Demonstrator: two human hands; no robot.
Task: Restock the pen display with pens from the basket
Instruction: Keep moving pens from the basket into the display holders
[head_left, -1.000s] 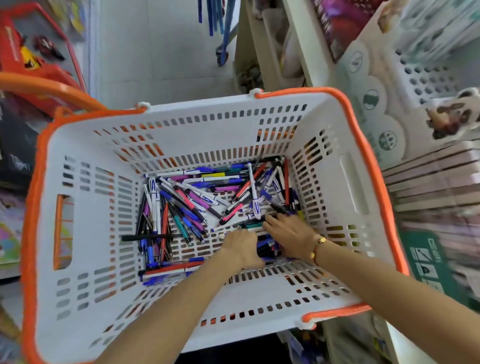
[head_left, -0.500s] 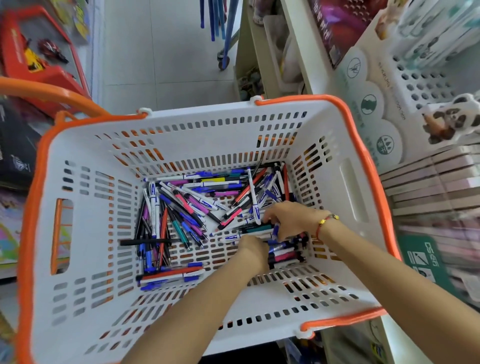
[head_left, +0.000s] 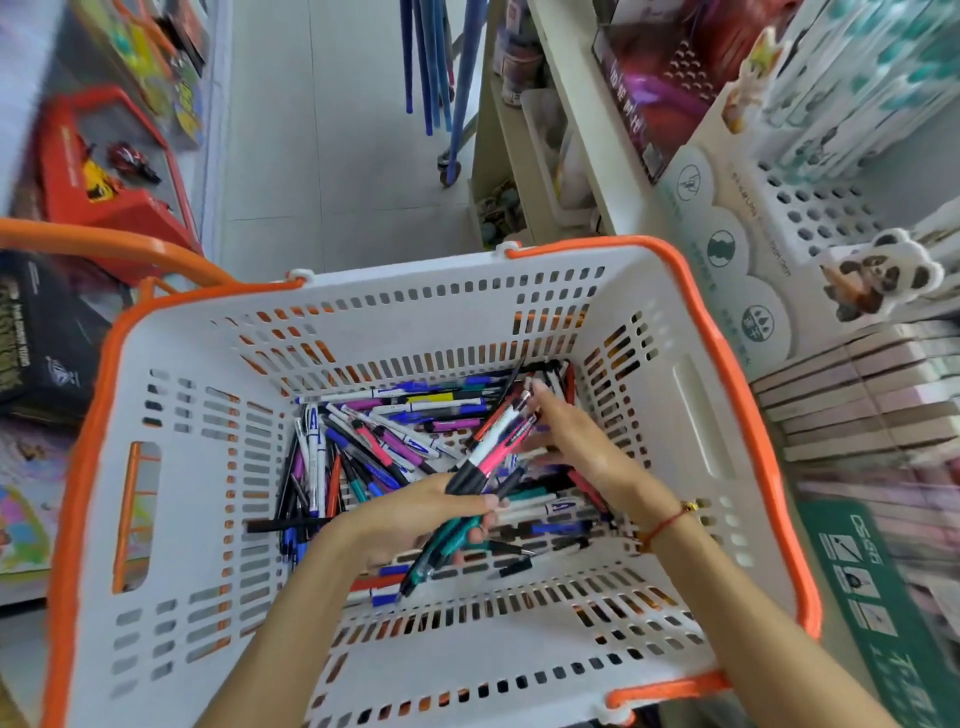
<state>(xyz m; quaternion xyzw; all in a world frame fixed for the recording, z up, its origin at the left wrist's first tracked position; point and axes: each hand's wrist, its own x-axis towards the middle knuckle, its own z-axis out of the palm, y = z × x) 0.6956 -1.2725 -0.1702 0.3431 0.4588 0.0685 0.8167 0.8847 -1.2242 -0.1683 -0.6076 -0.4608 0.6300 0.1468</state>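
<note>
A white plastic basket (head_left: 691, 415) with an orange rim fills the middle of the head view. Many loose pens (head_left: 374, 441) lie on its bottom, blue, purple, red, teal and white. My left hand (head_left: 415, 525) is inside the basket, shut on a bundle of pens (head_left: 483, 462), pink, red, black and teal, that fans up and to the right. My right hand (head_left: 576, 441) reaches in from the right, its fingers spread and touching the tips of that bundle. A white perforated pen display (head_left: 831, 202) with upright pens stands at the upper right.
A panda figure (head_left: 878, 280) sits on the display's edge. Stacked notebooks (head_left: 857, 400) lie right of the basket, a green sign (head_left: 872, 582) below them. A shelf unit (head_left: 535, 130) is behind the basket. Red toy boxes (head_left: 98, 171) and an orange handle (head_left: 104, 249) are at the left.
My left hand has lifted a bundle of pens off the basket bottom. My right hand has moved up and back from the pile to the bundle's tips. The view has shifted slightly.
</note>
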